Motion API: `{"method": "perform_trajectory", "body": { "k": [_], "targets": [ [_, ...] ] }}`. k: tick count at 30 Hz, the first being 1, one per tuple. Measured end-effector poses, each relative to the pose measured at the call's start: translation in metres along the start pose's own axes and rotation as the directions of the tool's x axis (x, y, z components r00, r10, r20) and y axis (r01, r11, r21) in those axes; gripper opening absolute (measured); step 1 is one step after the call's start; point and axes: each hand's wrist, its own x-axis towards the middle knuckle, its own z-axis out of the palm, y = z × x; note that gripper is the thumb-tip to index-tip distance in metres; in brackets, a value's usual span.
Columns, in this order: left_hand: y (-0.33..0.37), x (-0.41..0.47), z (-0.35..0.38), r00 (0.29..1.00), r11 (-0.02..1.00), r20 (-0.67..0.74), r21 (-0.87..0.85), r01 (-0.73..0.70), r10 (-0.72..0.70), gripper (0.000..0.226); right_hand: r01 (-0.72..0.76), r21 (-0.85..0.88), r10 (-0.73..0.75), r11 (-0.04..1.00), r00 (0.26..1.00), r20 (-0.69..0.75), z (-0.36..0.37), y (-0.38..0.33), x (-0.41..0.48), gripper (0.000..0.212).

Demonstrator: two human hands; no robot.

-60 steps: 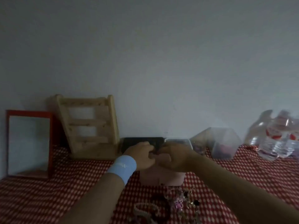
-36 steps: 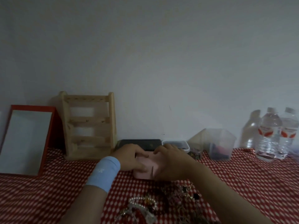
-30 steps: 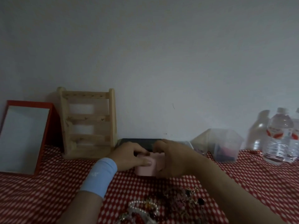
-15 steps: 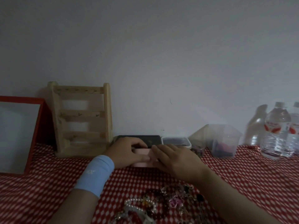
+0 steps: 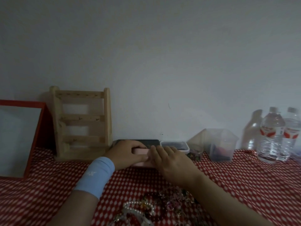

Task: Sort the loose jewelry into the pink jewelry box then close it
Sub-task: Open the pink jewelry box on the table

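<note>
Your small pink rectangular jewelry box (image 5: 140, 151) sits mid-worktop. Your left hand (image 5: 126, 154) curls round it and your right hand (image 5: 171, 160) rests flat-fingered on it. Prying unevenly could skid it into the loose beaded jewelry (image 5: 151, 209). Beyond lie the red-checked cloth worktop (image 5: 244, 176) and a bare pale wall (image 5: 162, 62).

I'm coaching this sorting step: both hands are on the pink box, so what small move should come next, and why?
Probably lift the lid of the pink jewelry box: it looks shut under the left hand and right hand, while the loose jewelry lies on the cloth.
</note>
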Motion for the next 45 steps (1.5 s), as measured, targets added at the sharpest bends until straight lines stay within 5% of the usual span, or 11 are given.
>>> {"method": "perform_trajectory", "body": {
  "k": [12, 19, 27, 31, 37, 41, 45],
  "targets": [
    [0.017, 0.002, 0.013, 0.986, 0.999, -0.160, 0.002, -0.041, 0.040, 0.022, -0.149, 0.032, 0.148, 0.988, 0.988, 0.033, -0.002, 0.004, 0.004, 0.045],
    [0.024, 0.006, 0.021, 0.971, 0.997, -0.236, -0.060, -0.046, 0.031, 0.022, -0.292, 0.370, 0.256, 0.882, 0.956, 0.144, -0.007, 0.027, 0.003, 0.046],
    [0.023, 0.004, 0.022, 0.965, 0.992, -0.229, 0.013, -0.125, 0.125, 0.023, -0.203, 0.196, 0.187, 0.959, 0.977, 0.098, -0.001, 0.014, 0.010, 0.042],
    [0.023, 0.003, 0.019, 0.964, 0.988, -0.220, 0.025, -0.151, 0.152, 0.021, -0.262, 0.214, 0.268, 0.941, 0.963, -0.002, -0.001, 0.014, 0.015, 0.028],
    [0.032, 0.004, 0.024, 0.972, 0.988, -0.178, 0.022, -0.150, 0.151, 0.021, -0.435, 0.404, 0.480, 0.805, 0.877, -0.012, -0.014, 0.018, 0.017, 0.011],
    [0.038, 0.007, 0.022, 0.943, 0.988, -0.296, 0.030, -0.149, 0.151, 0.023, -0.549, 0.665, 0.599, 0.507, 0.779, 0.186, -0.018, 0.027, 0.015, 0.020],
    [0.031, 0.008, 0.021, 0.877, 0.986, -0.450, 0.074, -0.148, 0.166, 0.024, -0.649, 0.632, 0.569, 0.424, 0.734, 0.372, -0.010, 0.036, 0.002, 0.049]
  ]
}}
